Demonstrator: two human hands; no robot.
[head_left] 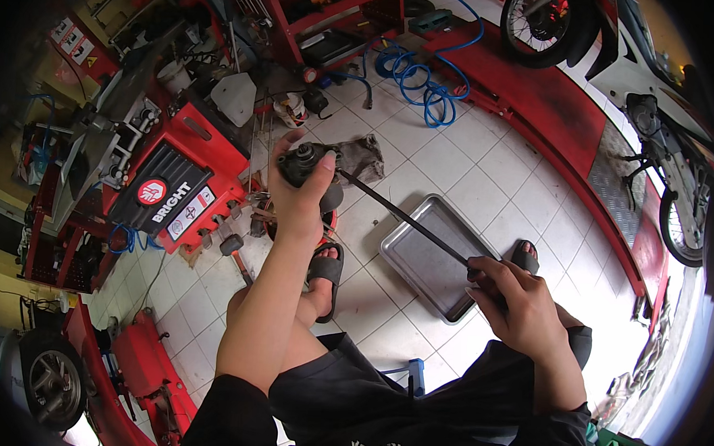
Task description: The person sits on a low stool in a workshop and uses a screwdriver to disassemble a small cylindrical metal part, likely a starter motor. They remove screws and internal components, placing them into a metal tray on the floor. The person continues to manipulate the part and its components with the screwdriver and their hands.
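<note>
Here the left hand (303,202) has its fingers curled round one dark metal part (302,157), between ten and eleven o'clock; the right hand's (521,304) fingers close on one black rod (402,216), sloping from that part toward four o'clock; one steel tray (419,263) lies beneath; at nine o'clock, one red machine (230,150) bears white lettering (171,202), one round emblem (152,191)!

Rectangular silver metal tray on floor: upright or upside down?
Upright: the rectangular silver metal tray shows its recessed inside and raised rim facing up.
</note>
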